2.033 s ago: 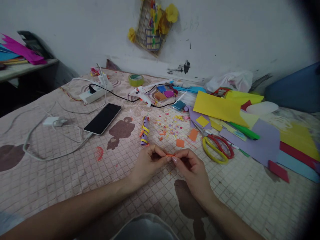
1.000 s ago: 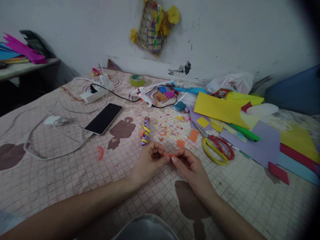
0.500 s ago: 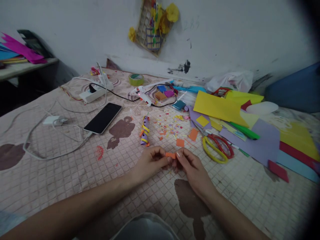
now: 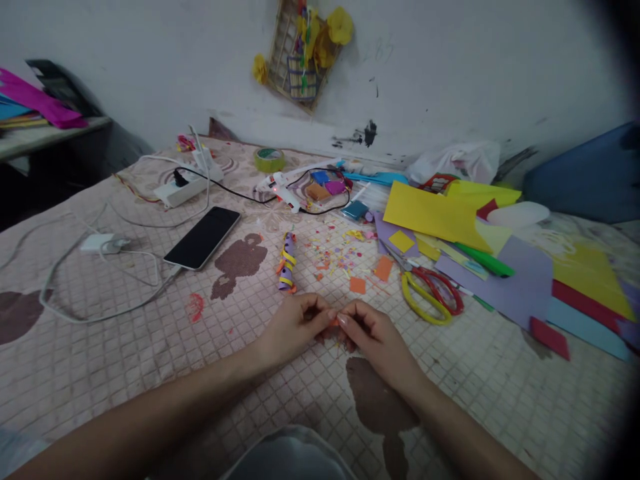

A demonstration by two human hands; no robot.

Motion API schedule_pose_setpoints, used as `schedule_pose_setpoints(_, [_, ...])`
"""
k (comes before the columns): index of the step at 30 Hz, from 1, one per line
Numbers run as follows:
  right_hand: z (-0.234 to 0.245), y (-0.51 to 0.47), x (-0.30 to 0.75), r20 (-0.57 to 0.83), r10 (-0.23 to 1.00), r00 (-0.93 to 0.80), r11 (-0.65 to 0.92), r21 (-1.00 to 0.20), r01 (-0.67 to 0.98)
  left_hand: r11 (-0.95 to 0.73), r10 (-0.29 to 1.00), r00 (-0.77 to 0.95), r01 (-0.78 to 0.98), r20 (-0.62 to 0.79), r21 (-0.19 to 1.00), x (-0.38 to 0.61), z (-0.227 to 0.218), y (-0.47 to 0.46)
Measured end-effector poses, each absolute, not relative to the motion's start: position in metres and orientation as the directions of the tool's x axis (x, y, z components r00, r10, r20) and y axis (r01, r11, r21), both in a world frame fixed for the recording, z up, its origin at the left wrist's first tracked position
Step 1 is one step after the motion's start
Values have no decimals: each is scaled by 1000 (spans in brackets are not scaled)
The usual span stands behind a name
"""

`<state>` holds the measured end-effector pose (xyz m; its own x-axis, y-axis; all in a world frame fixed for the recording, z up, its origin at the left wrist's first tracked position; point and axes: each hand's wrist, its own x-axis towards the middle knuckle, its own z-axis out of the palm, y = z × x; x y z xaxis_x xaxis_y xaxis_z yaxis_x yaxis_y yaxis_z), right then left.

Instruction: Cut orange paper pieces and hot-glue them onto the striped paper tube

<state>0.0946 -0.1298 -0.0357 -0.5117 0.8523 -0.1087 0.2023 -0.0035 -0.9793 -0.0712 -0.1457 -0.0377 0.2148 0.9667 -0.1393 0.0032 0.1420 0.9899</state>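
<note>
Between the fingertips of both hands is a small orange paper piece (image 4: 334,321), mostly covered by the fingers. My left hand (image 4: 299,327) pinches it from the left, and my right hand (image 4: 374,333) grips it from the right, thumbs close together. Just beyond my left hand stands or lies a purple paper roll (image 4: 287,263) wrapped with a yellow strip and dotted with dark spots. Two orange paper rectangles, one nearer (image 4: 357,285) and one farther right (image 4: 383,269), lie beyond my right hand. Scissors (image 4: 430,297) with yellow and red handles rest to its right.
Tiny paper scraps (image 4: 340,257) are scattered ahead. A glue gun (image 4: 278,190) with a black cord lies behind them, near green tape (image 4: 269,159). At left are a phone (image 4: 203,238), a charger (image 4: 100,243) and a power strip (image 4: 187,187). Coloured sheets (image 4: 435,217) pile up at right.
My fingertips have come closer together over the orange paper piece, so less of it shows. The view has shifted slightly; the other things lie as before.
</note>
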Motion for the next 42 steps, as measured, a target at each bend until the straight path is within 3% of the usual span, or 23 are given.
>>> schedule_pose_setpoints(3, [-35,-124,99,-14,858,-513,187,-923,338,84,970,215,138,-113,987,-73,-37,-145])
schedule_pose_setpoints(6, [-38,-107,112,164,887,-432,405,-727,555,-8,978,197,389,-74,921,-76,-37,-146])
schedule_pose_setpoints(10, [-47,-84,127,290,852,-436,524,-476,706,-156,976,217,636,20,756,-80,-39,-148])
schedule_pose_setpoints(17, [-48,-84,118,245,773,-585,609,-27,793,-204,977,175,639,118,742,-79,-38,-150])
schedule_pose_setpoints(19, [-48,-85,116,247,767,-593,606,28,795,-211,976,169,616,134,759,-79,-37,-150])
schedule_pose_setpoints(22, [-50,-82,119,290,776,-561,604,-85,792,-205,978,152,574,142,793,-78,-35,-149])
schedule_pose_setpoints(26, [-47,-82,123,329,870,-366,491,-514,703,-154,986,128,482,104,863,-78,-31,-149])
schedule_pose_setpoints(28, [-43,-87,119,208,933,-293,342,-761,551,-89,991,125,374,45,923,-77,-30,-149])
schedule_pose_setpoints(30, [-39,-96,113,48,945,-323,161,-929,334,-13,990,140,215,-18,977,-74,-29,-149])
schedule_pose_setpoints(34, [-34,-115,99,-86,905,-417,-60,-995,74,98,985,145,-16,-95,995,-71,-32,-147])
schedule_pose_setpoints(42, [-36,-121,96,-112,896,-430,-111,-993,26,181,972,165,-84,-165,980,-75,-35,-146])
